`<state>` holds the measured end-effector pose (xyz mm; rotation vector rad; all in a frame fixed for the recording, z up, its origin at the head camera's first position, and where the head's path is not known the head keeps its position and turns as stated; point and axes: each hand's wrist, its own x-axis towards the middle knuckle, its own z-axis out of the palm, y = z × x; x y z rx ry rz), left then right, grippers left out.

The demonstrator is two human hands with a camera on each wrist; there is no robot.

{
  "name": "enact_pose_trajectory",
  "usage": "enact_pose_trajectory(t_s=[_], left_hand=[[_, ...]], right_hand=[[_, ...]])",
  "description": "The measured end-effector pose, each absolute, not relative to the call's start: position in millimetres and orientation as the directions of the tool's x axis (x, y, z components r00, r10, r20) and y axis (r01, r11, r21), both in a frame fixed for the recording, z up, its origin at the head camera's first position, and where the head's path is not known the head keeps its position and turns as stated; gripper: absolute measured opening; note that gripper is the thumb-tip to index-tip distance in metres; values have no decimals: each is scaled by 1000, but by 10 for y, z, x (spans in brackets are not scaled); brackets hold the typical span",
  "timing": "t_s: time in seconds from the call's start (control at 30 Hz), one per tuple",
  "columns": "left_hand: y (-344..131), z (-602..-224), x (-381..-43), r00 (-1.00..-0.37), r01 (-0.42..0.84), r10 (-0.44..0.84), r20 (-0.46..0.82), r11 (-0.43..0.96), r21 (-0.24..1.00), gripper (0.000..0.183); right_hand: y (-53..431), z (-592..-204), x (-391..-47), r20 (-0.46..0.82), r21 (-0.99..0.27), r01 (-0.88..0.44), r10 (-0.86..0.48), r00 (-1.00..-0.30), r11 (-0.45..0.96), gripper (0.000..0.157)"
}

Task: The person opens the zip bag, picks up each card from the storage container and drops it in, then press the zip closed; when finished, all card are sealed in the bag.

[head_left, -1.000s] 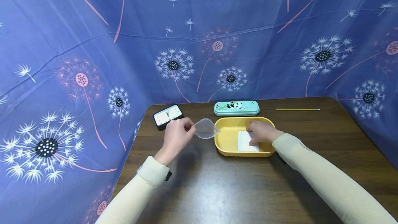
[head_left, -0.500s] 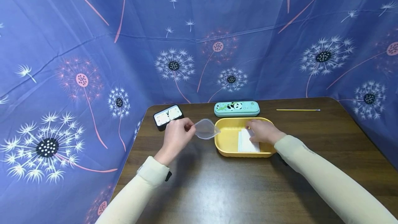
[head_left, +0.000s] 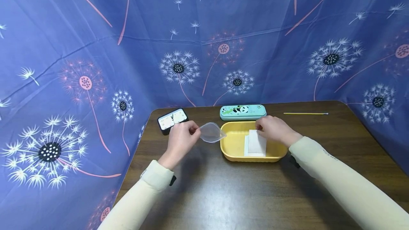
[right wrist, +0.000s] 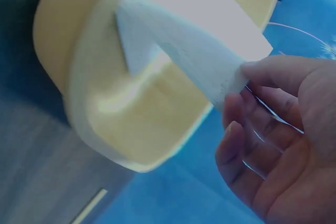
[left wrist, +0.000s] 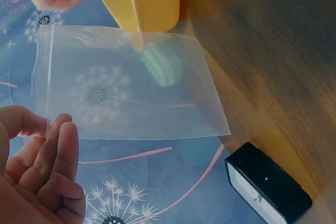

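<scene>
Nearest, the bare front of the dark wooden table [head_left: 217,194] lies between two pale sleeves [head_left: 134,194], each ending above a working hand. The left hand [head_left: 183,136] pinches a clear bag [head_left: 211,132] between thumb and finger at its zip strip, holding it off the table so that its pointed end overlaps the left rim of the yellow tray [head_left: 231,148] in the head view. That grip and place are much as they were a second ago; the change is on the other side. The right hand [head_left: 276,129], which was down among the white pieces in the tray, has come up to its far right rim with the white sheet [head_left: 257,143] pinched by its upper edge. The sheet now slants up, its lower end over the tray's near part, baring a strip of a second white piece [head_left: 246,148]. So the lift seems begun but not finished, with one piece drawn apart. The right wrist view is washed out, so I cannot tell whether the sheet is one folded piece or several layers. Beyond are a black-framed clock [head_left: 173,120], a mint panda case [head_left: 243,112] behind the tray, a yellow pencil [head_left: 305,113] to the right, and the blue dandelion cloth [head_left: 204,10].
</scene>
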<state>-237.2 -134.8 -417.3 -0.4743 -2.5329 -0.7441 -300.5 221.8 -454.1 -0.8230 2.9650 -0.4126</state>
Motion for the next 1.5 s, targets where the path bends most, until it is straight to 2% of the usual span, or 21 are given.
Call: enact_pose_trajectory(t_s=[0.2,0.3,0.57,0.77,1.03,1.13,1.27,1.5], left_hand=[[-1360,-4176,-2377,-840,436,193,507,796,419,9],[-1357,-4174,-2379,-841,435,194,504,797,419,10],[-1318,-4170,-2395,-848,430,197,491,798,422,12],[-1307,-4164,-2391,-854,423,189,485,794,436,13],[-1305,-4164,-2399,-847,432,190,497,790,434,13],[-1304,-4163,-2400,-850,428,186,493,790,440,13],[-1302,-4161,-2399,-853,423,182,489,789,445,13],[-1302,-4147,-2385,-854,421,179,489,789,447,12]], right_hand=[[2217,-4363,-2912,41,-285,-524,-536,-843,803,15],[2203,-4291,-2853,75,-273,-536,-538,-840,799,12],[2127,-4111,-2675,298,-225,-564,-495,-816,794,9],[1989,-3891,-2553,489,-202,-637,-487,-724,744,7],[1742,-3609,-2373,702,-146,-756,-472,-534,639,10],[1649,-3545,-2308,736,-135,-790,-473,-484,598,10],[1529,-3517,-2233,750,-143,-820,-480,-455,554,10],[1385,-3653,-2219,719,-145,-826,-516,-466,544,9]])
